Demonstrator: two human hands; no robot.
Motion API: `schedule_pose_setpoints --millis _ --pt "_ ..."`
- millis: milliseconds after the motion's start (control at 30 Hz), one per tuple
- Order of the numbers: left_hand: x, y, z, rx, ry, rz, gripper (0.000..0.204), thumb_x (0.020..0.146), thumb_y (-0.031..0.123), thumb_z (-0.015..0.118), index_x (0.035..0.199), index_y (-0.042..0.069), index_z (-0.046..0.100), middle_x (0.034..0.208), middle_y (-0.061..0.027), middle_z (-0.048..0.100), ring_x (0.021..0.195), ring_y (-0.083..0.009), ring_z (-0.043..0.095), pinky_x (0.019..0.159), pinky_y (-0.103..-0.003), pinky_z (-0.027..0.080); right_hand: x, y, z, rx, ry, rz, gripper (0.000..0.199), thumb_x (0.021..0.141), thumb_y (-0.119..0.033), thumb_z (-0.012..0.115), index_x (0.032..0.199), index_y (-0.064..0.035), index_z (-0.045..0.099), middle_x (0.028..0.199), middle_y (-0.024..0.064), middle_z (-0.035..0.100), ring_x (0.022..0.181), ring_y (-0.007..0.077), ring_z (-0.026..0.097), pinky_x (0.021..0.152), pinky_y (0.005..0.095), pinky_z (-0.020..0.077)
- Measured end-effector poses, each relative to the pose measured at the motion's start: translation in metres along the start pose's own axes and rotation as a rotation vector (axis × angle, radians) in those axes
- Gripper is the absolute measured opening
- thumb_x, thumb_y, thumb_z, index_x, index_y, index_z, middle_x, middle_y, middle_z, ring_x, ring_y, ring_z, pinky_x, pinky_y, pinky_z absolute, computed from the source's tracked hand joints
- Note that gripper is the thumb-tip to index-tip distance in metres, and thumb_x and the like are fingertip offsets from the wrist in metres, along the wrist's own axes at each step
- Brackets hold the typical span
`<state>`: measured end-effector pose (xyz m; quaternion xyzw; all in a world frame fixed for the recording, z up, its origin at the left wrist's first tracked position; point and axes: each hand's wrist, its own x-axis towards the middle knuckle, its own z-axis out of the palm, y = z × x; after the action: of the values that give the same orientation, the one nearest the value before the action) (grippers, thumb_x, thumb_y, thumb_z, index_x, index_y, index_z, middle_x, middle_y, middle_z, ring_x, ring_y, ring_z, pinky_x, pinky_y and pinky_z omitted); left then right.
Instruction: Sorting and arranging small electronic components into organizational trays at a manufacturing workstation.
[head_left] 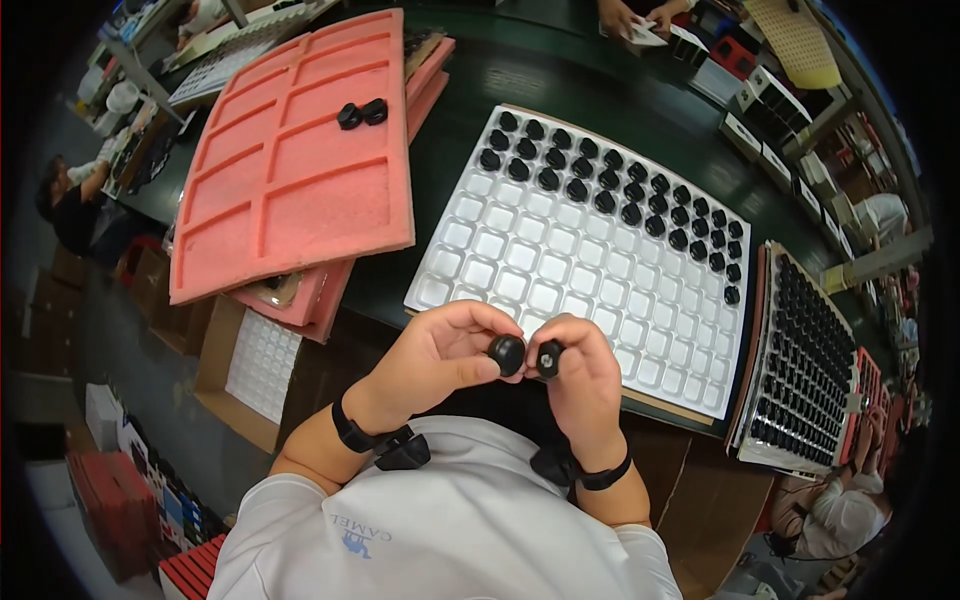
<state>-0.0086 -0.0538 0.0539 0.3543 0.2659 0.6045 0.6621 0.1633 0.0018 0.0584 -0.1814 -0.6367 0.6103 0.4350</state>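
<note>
My left hand [435,360] pinches a small round black knob-like part [507,353] between thumb and fingers. My right hand [585,385] holds a second black part [549,357], its underside with a pale centre turned toward me. Both hands hover close together over the near edge of a white compartment tray [520,270]. Several black parts [610,190] fill the tray's far rows; the near cells hold nothing. Black wristbands sit on both wrists.
A stack of pink foam trays [290,160] lies at the left, with two black parts [362,113] on top. A full tray of black parts [805,370] stands at the right. Cardboard boxes sit below the table edge. Other people work around the table.
</note>
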Motion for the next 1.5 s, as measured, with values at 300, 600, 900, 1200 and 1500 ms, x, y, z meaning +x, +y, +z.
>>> schedule_pose_setpoints --millis 300,600,900,1200,1500 --pt "0.015 -0.011 -0.005 -0.115 0.012 -0.087 0.037 0.081 0.014 0.071 0.108 -0.004 0.053 0.100 -0.0126 0.058 0.089 -0.0203 0.062 0.079 -0.031 0.052 -0.001 0.024 -0.017 0.944 0.040 0.365 0.032 0.099 -0.028 0.038 0.110 -0.0004 0.049 0.081 0.0084 0.054 0.074 0.0152 0.051 0.067 0.0282 0.0422" --pt "0.033 -0.007 -0.023 0.185 0.006 0.157 0.036 0.079 -0.002 0.069 0.111 -0.004 0.053 0.111 -0.0119 0.053 0.099 -0.0189 0.056 0.086 -0.029 0.048 0.019 0.024 -0.021 0.260 0.205 0.065 0.021 0.094 -0.015 0.047 0.108 -0.0004 0.051 0.080 0.0051 0.052 0.070 0.0133 0.047 0.066 0.0260 0.0403" --pt "0.030 -0.009 -0.023 0.594 0.014 0.366 0.036 0.078 -0.002 0.069 0.111 -0.004 0.053 0.112 -0.0141 0.051 0.101 -0.0199 0.055 0.088 -0.030 0.049 0.040 0.031 -0.010 -0.458 0.026 -0.256 0.022 0.087 -0.008 0.056 0.107 -0.0011 0.053 0.080 0.0055 0.053 0.065 0.0134 0.047 0.059 0.0252 0.0401" --pt "0.028 -0.003 -0.029 0.528 -0.008 0.343 0.037 0.079 0.000 0.069 0.112 -0.004 0.053 0.111 -0.0148 0.051 0.100 -0.0206 0.056 0.085 -0.030 0.051 0.035 0.042 -0.002 -0.263 0.006 -0.170 0.020 0.087 -0.005 0.055 0.106 -0.0002 0.052 0.085 0.0062 0.054 0.067 0.0121 0.047 0.060 0.0245 0.0395" --pt "0.025 -0.003 -0.029 0.529 -0.030 0.345 0.037 0.079 0.001 0.069 0.111 -0.003 0.053 0.111 -0.0148 0.051 0.100 -0.0210 0.056 0.083 -0.029 0.051 0.029 0.039 0.001 -0.069 0.030 -0.048 0.018 0.091 -0.006 0.043 0.107 0.0006 0.048 0.089 0.0055 0.053 0.072 0.0101 0.046 0.065 0.0240 0.0389"
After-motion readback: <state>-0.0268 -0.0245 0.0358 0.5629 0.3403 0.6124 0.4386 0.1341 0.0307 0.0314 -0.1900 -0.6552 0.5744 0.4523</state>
